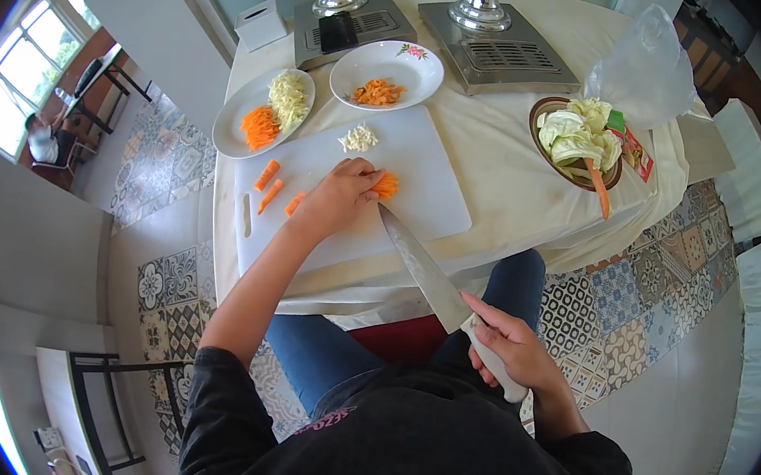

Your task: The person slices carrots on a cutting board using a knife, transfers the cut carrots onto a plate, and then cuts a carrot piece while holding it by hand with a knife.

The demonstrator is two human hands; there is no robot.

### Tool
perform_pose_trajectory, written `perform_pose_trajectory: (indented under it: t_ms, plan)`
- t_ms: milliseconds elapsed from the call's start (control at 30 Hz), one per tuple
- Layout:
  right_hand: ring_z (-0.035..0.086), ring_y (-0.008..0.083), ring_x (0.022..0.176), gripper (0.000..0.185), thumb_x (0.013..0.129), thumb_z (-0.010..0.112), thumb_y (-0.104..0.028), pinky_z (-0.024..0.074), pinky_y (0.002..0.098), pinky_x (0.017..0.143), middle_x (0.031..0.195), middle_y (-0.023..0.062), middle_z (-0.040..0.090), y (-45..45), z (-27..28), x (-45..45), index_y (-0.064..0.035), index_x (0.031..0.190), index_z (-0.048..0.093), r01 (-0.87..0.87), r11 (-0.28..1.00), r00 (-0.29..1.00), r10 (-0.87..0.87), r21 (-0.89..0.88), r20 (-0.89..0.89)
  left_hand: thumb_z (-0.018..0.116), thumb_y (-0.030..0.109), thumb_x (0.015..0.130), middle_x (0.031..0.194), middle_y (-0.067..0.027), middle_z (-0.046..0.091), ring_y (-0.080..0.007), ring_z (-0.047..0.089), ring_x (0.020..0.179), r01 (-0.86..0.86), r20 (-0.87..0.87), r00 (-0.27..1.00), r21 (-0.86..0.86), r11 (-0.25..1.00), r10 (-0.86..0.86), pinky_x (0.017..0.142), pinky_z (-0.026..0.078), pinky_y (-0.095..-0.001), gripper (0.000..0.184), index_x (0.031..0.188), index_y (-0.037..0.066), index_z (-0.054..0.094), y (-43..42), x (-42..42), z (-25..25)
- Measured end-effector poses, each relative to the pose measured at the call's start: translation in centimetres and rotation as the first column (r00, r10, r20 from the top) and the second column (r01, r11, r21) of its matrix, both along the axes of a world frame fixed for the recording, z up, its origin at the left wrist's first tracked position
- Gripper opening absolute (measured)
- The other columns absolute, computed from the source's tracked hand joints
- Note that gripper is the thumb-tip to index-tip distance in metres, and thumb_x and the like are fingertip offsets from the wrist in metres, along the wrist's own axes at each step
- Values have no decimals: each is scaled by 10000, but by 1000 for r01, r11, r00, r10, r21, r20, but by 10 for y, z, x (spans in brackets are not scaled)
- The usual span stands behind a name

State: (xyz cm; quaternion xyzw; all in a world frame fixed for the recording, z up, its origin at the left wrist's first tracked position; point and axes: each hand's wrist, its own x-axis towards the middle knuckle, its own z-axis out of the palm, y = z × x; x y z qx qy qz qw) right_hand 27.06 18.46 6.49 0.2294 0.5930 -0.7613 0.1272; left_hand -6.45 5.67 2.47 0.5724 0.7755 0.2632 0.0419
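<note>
My right hand [509, 343] is wrapped round the white handle of a large kitchen knife [423, 271], its blade slanting up and left over the near edge of the white cutting board [434, 160]. On the board, my left hand [345, 195] has its fingers curled down on a small bundle of cut carrot [388, 185], close to the knife's tip. Carrot pieces [267, 174] lie left of that hand, one partly hidden by the wrist. Behind it sits a little heap of chopped white bits [358, 137], possibly garlic.
A plate [226, 127] of shredded carrot and cabbage and a flowered plate [346, 68] with diced carrot stand behind the board. At right are a brown bowl [537, 129] of cabbage leaves, a red packet [637, 157] and a plastic bag [644, 71]. Metal dispenser bases [534, 69] stand behind.
</note>
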Motion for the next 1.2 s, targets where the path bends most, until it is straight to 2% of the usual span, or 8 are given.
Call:
perform_pose_trajectory:
  t_ms: [300, 500, 600, 700, 900, 1100, 1200]
  plan:
    - [536, 99, 551, 514, 1062, 416, -168, 494, 262, 512, 756, 45, 570, -15, -19, -18, -212, 1564, 315, 70, 997, 997, -69, 24, -31, 623, -56, 844, 1045, -141, 586, -310, 582, 1006, -83, -36, 996, 66, 994, 85, 889, 491, -372, 384, 1225, -14, 650, 12, 12, -9]
    - [532, 98, 542, 511, 1063, 408, -159, 490, 263, 501, 743, 49, 562, -24, -13, -22, -179, 1564, 310, 123, 991, 992, -125, -46, -36, 583, -51, 874, 1086, -149, 565, -323, 555, 1069, -177, 47, 983, -48, 983, 179, 934, 492, -387, 337, 1205, -40, 647, 17, 23, 6]
    - [528, 96, 539, 507, 1063, 408, -153, 487, 262, 496, 738, 52, 556, -31, -9, -21, -166, 1561, 314, 142, 990, 989, -142, -3, -40, 593, -36, 877, 1100, -146, 562, -322, 551, 1084, -175, 18, 984, -28, 984, 175, 943, 491, -384, 331, 1204, -46, 646, 15, 25, 3]
    - [527, 104, 534, 505, 1066, 414, -160, 476, 260, 491, 738, 57, 560, -31, -5, -22, -162, 1561, 314, 136, 989, 990, -134, 55, -33, 627, -23, 863, 1088, -140, 568, -314, 566, 1062, -158, 43, 986, -10, 987, 158, 919, 470, -373, 365, 1228, -9, 639, 13, 26, 4]
    - [519, 91, 532, 505, 1057, 406, -144, 483, 262, 487, 742, 52, 550, -28, -2, -24, -162, 1556, 329, 137, 990, 990, -136, 35, -33, 629, 26, 902, 1129, -144, 552, -300, 553, 1100, -98, 11, 995, -108, 989, 100, 943, 461, -369, 359, 1258, -19, 610, 10, 24, 13]
    - [518, 90, 536, 506, 1058, 400, -137, 481, 262, 489, 739, 50, 544, -29, -4, -24, -162, 1557, 325, 139, 990, 990, -138, 34, -32, 639, 88, 932, 1126, -146, 551, -307, 548, 1095, -92, 111, 987, -230, 969, 120, 925, 460, -367, 362, 1266, -45, 598, 14, 16, 25]
    - [515, 89, 535, 504, 1059, 397, -138, 480, 262, 490, 735, 48, 540, -30, -4, -25, -162, 1557, 326, 140, 990, 990, -138, 34, -39, 634, 74, 928, 1120, -143, 555, -307, 554, 1079, -176, 78, 979, -167, 970, 190, 910, 463, -369, 359, 1270, -34, 606, 16, 27, 19]
